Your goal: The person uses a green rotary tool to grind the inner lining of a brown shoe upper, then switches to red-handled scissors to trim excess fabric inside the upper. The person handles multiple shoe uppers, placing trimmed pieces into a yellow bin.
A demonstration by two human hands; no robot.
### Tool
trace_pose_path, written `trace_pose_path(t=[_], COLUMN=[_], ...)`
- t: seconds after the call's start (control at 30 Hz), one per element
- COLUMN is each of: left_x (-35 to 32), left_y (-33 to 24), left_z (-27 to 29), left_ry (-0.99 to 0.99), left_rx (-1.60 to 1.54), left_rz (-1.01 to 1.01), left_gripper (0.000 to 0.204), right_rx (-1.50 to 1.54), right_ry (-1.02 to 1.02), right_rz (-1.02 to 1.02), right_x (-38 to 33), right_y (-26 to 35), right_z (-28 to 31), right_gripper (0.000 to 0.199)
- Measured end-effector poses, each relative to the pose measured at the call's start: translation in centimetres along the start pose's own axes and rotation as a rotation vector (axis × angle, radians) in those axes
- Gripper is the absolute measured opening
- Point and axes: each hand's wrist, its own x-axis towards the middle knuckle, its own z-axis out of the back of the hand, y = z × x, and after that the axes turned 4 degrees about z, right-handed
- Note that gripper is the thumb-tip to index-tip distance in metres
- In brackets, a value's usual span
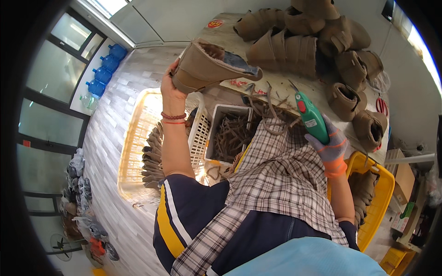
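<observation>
**Brown boot upper in the left hand, green tool in the right, at a cluttered worktable**

The worktable [228, 36] has a pale, scuffed top and stands against white wall panels. Left of it stretches a grey, wood-patterned floor [110, 147], with dark-framed glass doors [46, 129] and blue water bottles [108, 63] along the far side.

The boot upper [195, 69] is raised at the worktable's left end, its pointed front overlapping the tabletop in view. The bare left hand [170, 84] is clamped on its rear. The right hand [332, 149], in a grey and orange knit glove, is closed around a green tool [312, 119] by the worktable's near edge.

The upper is smooth, matt brown outside, with fuzzy lining and a bluish patch inside. More uppers [287, 53] are nested and heaped across the worktable. The tool has a rounded plastic body, a red button and a slim metal tip. Before the worktable, a grey bin [210, 149] holds thin, curling brown strips [230, 138]; left of that is a cream lattice basket [199, 142]. A yellow crate [382, 193] with brown pieces sits at the worktable's near right.

Some left fingers are hidden behind the upper, and most right fingers behind the tool. The bagged bundles [80, 184] far left of the worktable are hard to make out.
</observation>
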Motion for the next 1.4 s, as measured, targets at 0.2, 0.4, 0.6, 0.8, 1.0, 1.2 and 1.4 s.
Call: trace_pose_path(t=[0.2, 0.4, 0.6, 0.8, 1.0, 1.2, 1.4], left_x=[0.8, 2.3, 2.6, 2.6, 1.0, -1.1, -2.3], left_y=[8.6, 12.3, 14.2, 15.1, 16.1, 17.1, 18.8], left_z=[-2.0, -2.1, -3.1, -3.6, -6.3, -7.6, -7.1], left_ry=[0.161, 0.248, 0.241, 0.189, 0.236, 0.341, 0.399], left_rx=[-0.166, -0.246, -0.220, -0.206, -0.151, -0.033, 0.233], left_rz=[0.205, 0.362, 0.440, 0.464, 0.445, 0.294, 0.025], left_gripper=[0.021, 0.023, 0.023, 0.025, 0.033, 0.037, 0.044], right_rx=[-0.318, -0.440, -0.312, -0.249, -0.073, 0.108, 0.470], right_ry=[-0.058, -0.007, -0.057, -0.027, -0.067, -0.006, -0.023], right_rz=[0.263, 0.219, 0.251, 0.222, 0.187, -0.028, -0.340], right_x=[-1.3, -2.9, -3.3, -2.6, -2.2, -1.6, -0.8], right_y=[-2.1, -2.6, -3.0, -2.1, -1.8, -0.4, 1.0], right_z=[1.2, 3.3, 3.5, 3.2, 2.2, 1.7, 1.6], right_gripper=[0.068, 0.068, 0.069, 0.068, 0.066, 0.067, 0.067])
